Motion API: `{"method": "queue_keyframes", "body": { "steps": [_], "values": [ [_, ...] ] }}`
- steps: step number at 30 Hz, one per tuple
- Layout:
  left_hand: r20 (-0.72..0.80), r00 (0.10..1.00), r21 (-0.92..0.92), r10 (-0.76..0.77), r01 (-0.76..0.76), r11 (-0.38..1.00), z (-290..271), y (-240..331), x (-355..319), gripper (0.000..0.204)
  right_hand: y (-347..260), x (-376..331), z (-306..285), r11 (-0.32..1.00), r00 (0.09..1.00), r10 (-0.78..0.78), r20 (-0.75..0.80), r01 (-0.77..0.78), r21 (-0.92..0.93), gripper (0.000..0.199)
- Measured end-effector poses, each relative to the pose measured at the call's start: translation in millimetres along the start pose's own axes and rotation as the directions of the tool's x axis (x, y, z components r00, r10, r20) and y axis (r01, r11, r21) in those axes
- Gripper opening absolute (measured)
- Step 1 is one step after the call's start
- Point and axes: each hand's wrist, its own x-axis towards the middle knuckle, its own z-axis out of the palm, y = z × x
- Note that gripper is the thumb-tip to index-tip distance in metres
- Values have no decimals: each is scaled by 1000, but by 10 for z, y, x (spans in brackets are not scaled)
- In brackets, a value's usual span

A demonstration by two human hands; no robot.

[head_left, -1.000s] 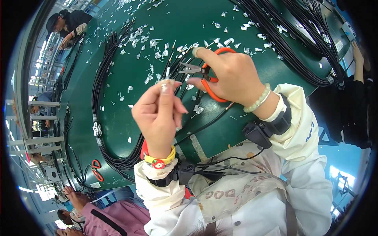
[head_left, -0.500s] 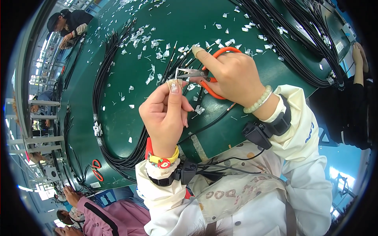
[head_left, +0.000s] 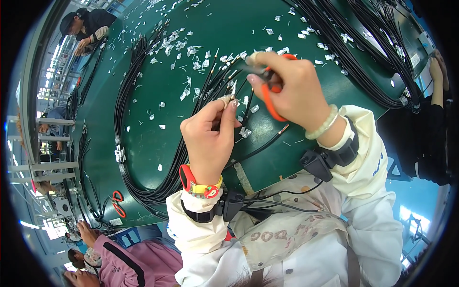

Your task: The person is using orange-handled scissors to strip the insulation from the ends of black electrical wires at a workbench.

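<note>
My left hand (head_left: 210, 138) is closed, thumb and fingers pinching a black cable near its stripped end (head_left: 234, 89), where pale wire or wrapping sticks up. To the right of it my right hand (head_left: 294, 91) grips orange-handled scissors (head_left: 273, 103), their blades smeared by motion and apart from the cable end. More black cables (head_left: 209, 79) with stripped tips fan out behind my left hand. One loose cable end with a copper-coloured tip (head_left: 283, 130) lies below the scissors. How the pinched cable runs under my fingers is hidden.
Silvery foil scraps (head_left: 192, 50) litter the green table (head_left: 153, 148). A curved black cable bundle (head_left: 120, 115) lies at left, more bundles (head_left: 356, 67) at upper right. Another pair of orange scissors (head_left: 117, 204) rests at the lower left edge. Co-workers sit around, one in a pink sleeve (head_left: 119, 253).
The scissors have moved up and right, off the cable end where their blades were. My left hand has shifted slightly right with the cable, and its stripped end looks shorter.
</note>
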Motion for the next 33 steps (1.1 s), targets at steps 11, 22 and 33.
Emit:
{"method": "queue_keyframes", "body": {
  "steps": [11, 22, 33],
  "values": [
    [151, 916, 211, 372, -398, 893, 284, -253, 22, 23, 345, -112, -35, 922, 956, -120, 267, 7, 388, 24],
    [74, 619, 279, 782, -765, 580, 642, -411, 279, 10, 953, -165, -80, -276, 530, 32, 847, -810, 517, 21],
    [-169, 940, 118, 297, -280, 953, 1063, -713, 282, 10, 749, -276, 464, -155, 663, 527, 532, -541, 827, 19]
  ]
}}
